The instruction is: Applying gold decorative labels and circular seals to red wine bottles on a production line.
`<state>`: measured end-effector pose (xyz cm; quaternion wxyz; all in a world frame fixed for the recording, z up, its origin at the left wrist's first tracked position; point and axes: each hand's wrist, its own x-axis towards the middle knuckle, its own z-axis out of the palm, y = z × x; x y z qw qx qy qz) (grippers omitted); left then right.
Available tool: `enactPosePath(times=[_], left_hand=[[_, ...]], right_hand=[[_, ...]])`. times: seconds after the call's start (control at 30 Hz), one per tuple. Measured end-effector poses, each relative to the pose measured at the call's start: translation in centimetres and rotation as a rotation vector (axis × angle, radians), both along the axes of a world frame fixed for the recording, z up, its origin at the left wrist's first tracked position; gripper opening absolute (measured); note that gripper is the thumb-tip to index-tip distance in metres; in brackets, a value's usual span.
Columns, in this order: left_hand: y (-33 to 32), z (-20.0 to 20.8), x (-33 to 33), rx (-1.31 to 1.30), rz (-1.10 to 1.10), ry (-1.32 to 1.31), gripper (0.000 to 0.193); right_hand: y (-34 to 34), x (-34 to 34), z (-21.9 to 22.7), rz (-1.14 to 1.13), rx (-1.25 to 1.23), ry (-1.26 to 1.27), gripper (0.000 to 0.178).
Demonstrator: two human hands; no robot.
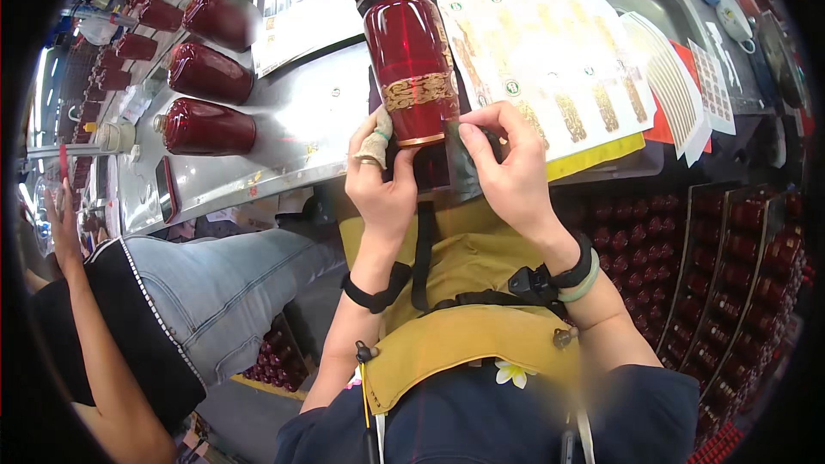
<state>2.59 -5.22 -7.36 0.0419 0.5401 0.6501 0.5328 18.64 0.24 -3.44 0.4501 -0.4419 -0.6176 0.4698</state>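
A glossy dark-red bottle (400,43) with a band of gold ornament lies with its neck pointing away from me, on a dark stand. My left hand (381,189) grips its base from the left, the thumb against the gold-rimmed bottom edge. Pale cloth covers (379,137) wrap some of its fingers. At the bottle's lower right side, my right hand (516,159) pinches thumb and forefinger on a thin, dark, see-through piece of film (465,159). The film hangs beside the base; how far it touches the glass I cannot tell.
Sheets of gold decals (559,51) cover the table to the right, above a yellow edge (601,155). Several red bottles (210,126) lie on the metal table at left, near a phone (166,189). Another person (206,292) stands close on my left. Racks of red bottles (730,266) fill the lower right.
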Motion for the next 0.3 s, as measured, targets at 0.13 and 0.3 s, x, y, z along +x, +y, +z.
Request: enactPosePath(times=[0.13,0.3], left_hand=[[0.0,0.7,1.3,0.119,0.001,0.337,0.050],[0.8,0.0,0.8,0.263,0.021,0.267,0.030]], right_hand=[[0.0,-0.3,-0.1,-0.028,0.024,-0.002,0.008],[-0.4,-0.1,0.2,-0.011,-0.053,0.012,0.008]])
